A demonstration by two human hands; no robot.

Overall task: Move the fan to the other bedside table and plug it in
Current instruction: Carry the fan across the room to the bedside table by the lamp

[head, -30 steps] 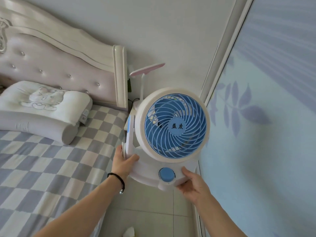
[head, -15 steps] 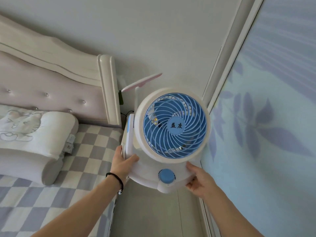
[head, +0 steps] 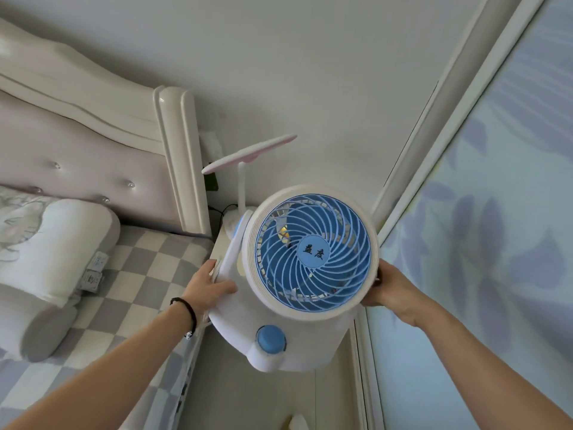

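A white table fan with a blue spiral grille and a blue knob is held up in the air between both hands, tilted a little to the left. My left hand grips its left support arm and base. My right hand holds the right rim of the round housing. Behind the fan, a sliver of the white bedside table shows beside the bed; most of it is hidden by the fan. A dark wall socket sits by the headboard post. The fan's cord is not visible.
A pink-and-white desk lamp stands on the bedside table behind the fan. The bed with checked sheet, pillows and padded headboard fills the left. A blue leaf-patterned sliding door closes the right. Narrow tiled floor lies below.
The view has moved closer to the corner and the bedside table. My right hand has shifted from the fan's base up to the right rim of the housing; the fan tilts more.
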